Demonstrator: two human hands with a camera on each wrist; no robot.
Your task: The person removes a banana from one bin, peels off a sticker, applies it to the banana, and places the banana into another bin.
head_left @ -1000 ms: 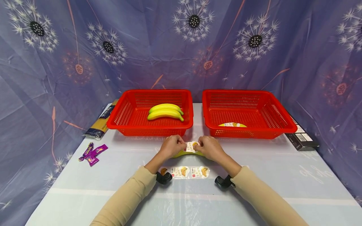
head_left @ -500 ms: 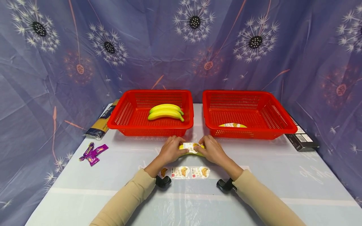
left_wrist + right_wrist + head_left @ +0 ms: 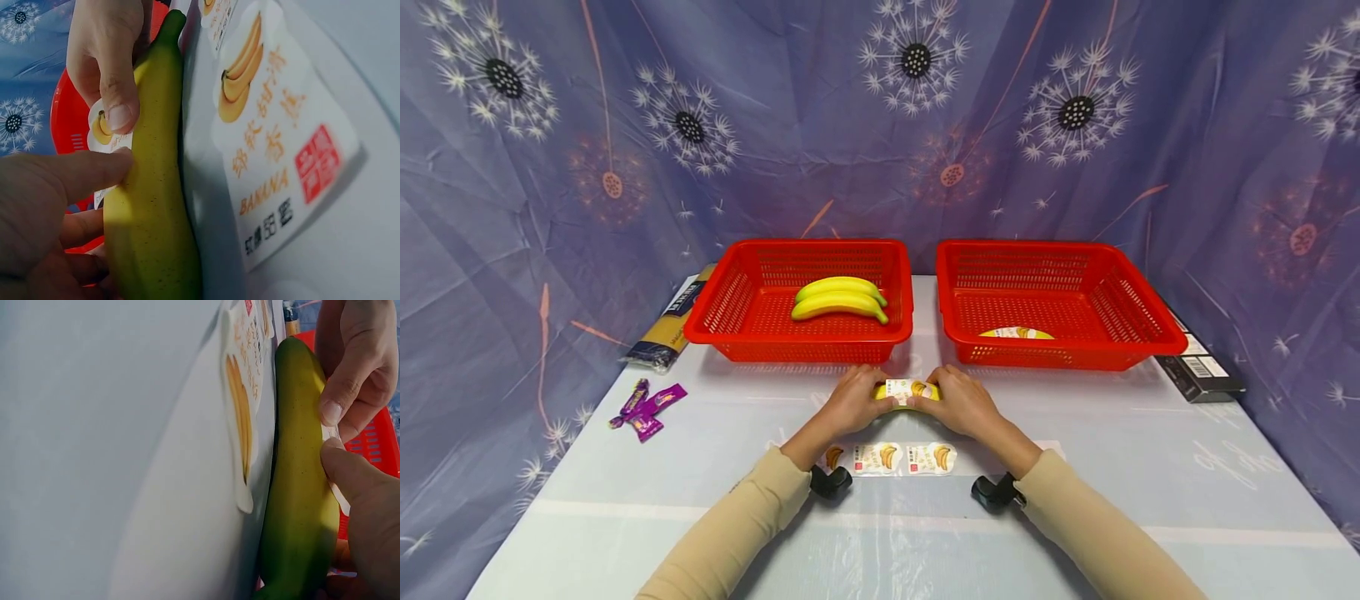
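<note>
left hand gripped banana | right hand gripped banana, thumbs pressing sticker | near the two red baskets

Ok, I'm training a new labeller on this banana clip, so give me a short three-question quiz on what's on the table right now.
1. True or false: both hands press a sticker onto the banana lying on the table.
2. How many bananas lie in the left red basket?
3. The spare stickers lie: A) in the right basket, B) on the table between the wrists, C) on the purple wrappers.

Key: 1 true. 2 two. 3 B. The left hand and right hand flank the sticker.
</note>
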